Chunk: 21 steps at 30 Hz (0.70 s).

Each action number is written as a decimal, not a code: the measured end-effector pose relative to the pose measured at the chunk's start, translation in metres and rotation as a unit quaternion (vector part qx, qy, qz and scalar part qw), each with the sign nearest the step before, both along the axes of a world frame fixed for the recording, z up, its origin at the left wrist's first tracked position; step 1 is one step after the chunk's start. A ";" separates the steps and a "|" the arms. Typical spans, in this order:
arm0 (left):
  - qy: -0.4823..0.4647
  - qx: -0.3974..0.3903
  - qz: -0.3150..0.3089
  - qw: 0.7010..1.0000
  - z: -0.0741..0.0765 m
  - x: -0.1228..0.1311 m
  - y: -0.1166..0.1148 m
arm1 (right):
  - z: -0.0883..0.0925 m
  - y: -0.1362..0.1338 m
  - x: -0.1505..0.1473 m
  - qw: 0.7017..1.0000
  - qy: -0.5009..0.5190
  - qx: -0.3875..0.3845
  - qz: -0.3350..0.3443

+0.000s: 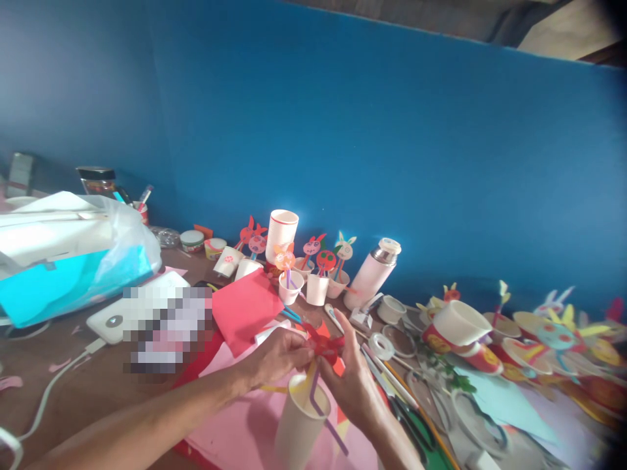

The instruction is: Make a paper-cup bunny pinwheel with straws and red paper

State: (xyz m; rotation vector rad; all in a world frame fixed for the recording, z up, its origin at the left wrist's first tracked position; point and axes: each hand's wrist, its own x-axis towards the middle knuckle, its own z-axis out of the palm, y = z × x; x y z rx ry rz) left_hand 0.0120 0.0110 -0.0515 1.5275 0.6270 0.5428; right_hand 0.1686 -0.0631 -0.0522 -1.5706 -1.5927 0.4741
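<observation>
A red paper shape [324, 344] is pinched by the left hand [275, 358] and right hand [350, 378] over a paper cup [298, 427]; finished straw figures [326, 260] stand beyond

Room | blue painted wall [372, 143] | brown wooden tabletop [49, 385]

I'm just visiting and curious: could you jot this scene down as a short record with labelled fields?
Left hand: bare hand, fingertips on a small red paper shape
Right hand: bare hand, fingers also on the red paper shape
Below hands: white paper cup, thin purple straw crossing its side
Underneath: large pink paper sheet
Nearby: square red paper sheet, round clear tape roll, pale pink metal-topped flask
Background: blue wall
</observation>
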 end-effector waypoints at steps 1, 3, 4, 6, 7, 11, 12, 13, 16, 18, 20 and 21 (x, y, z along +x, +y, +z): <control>0.000 0.006 0.003 1.000 0.000 0.000 -0.001 | 0.000 0.000 0.000 1.000 0.000 -0.003 0.002; 0.003 0.014 0.008 1.000 -0.001 0.000 -0.002 | 0.001 -0.001 0.000 1.000 0.001 -0.006 0.006; 0.004 0.015 0.010 1.000 -0.001 0.000 -0.002 | 0.001 -0.001 0.000 1.000 0.002 -0.006 0.009; 0.005 0.010 0.013 1.000 -0.001 0.000 -0.002 | 0.001 -0.001 0.001 1.000 0.007 0.000 0.011; 0.003 0.005 0.012 1.000 -0.001 0.000 -0.002 | 0.001 -0.001 0.001 1.000 0.011 0.004 0.011; -0.007 -0.025 -0.003 1.000 -0.001 0.000 -0.001 | 0.001 -0.001 0.002 1.000 0.025 0.008 0.012; -0.011 -0.034 -0.003 0.999 0.000 0.000 -0.001 | 0.001 -0.001 0.002 1.000 0.026 0.005 0.013; -0.014 -0.044 -0.001 0.999 0.000 0.000 -0.001 | 0.001 -0.001 0.002 1.000 0.027 0.003 0.014; -0.015 -0.069 0.007 0.997 -0.001 0.001 -0.001 | 0.003 -0.002 0.003 0.999 0.031 0.002 0.015; -0.014 -0.080 0.009 0.997 -0.002 0.001 0.000 | 0.005 -0.003 0.003 0.999 0.035 0.003 0.018; -0.013 -0.086 0.005 0.996 -0.003 0.001 0.000 | 0.007 -0.004 0.003 0.999 0.037 -0.009 0.022; -0.011 -0.083 0.001 0.996 -0.003 0.001 0.000 | 0.008 -0.004 0.003 0.999 0.036 -0.017 0.024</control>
